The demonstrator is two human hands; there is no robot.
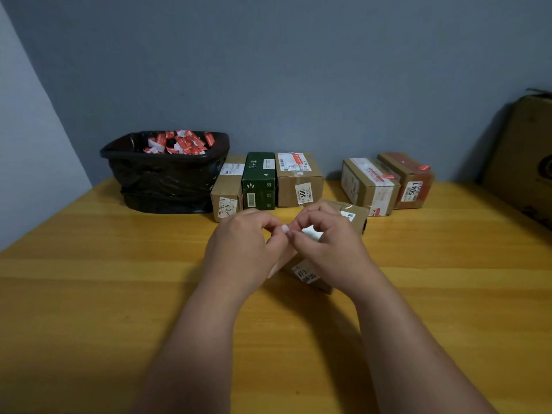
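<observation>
A small brown cardboard parcel [310, 274] with a white barcode label lies on the yellow wooden table [119, 279], mostly hidden under my hands. My left hand [242, 243] and my right hand [328, 246] meet just above it, fingertips together. Both pinch a small white piece of label [285, 229] between thumb and fingers. A white patch [310, 234] shows under my right hand's fingers.
A black bin [167, 180] lined with a black bag holds several torn red-and-white labels at the back left. Beside it stand a brown box [227, 189], a green box [259, 182] and several more labelled parcels [370, 186]. A large carton [525, 156] leans at the right.
</observation>
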